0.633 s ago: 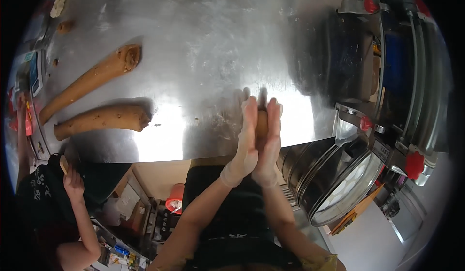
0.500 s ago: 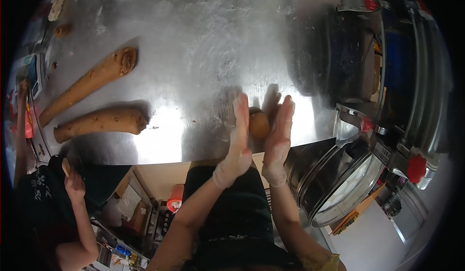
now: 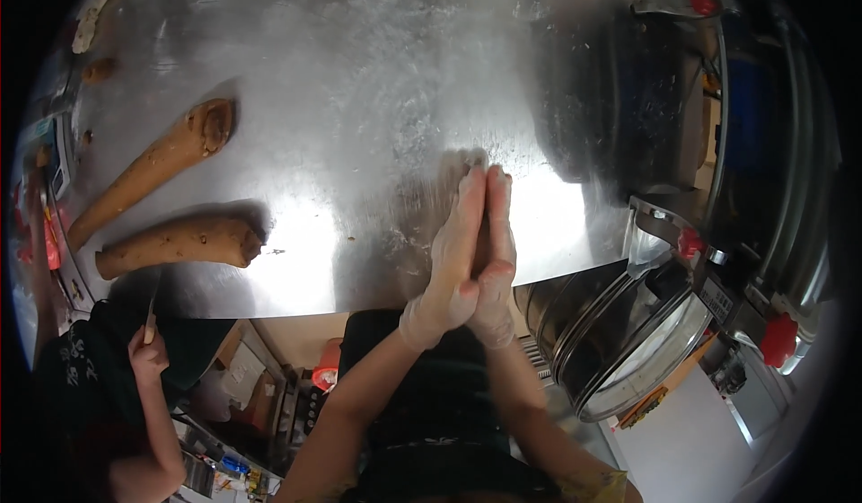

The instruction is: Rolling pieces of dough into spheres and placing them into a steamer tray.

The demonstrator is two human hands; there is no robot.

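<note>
Palms facing and fingers straight, the clear-gloved left hand (image 3: 452, 259) and right hand (image 3: 498, 265) form a closed grip around brown dough (image 3: 482, 248), which shows only as a narrow strip between them. They are at the front edge of the metal table (image 3: 305, 81), right of its middle. Toward the left end lie two tapering brown rolls, the upper roll (image 3: 157, 169) slanting and the lower roll (image 3: 178, 245) near the front edge. A co-worker's hand (image 3: 149, 355) holds a knife (image 3: 150, 325) at the front left corner.
</note>
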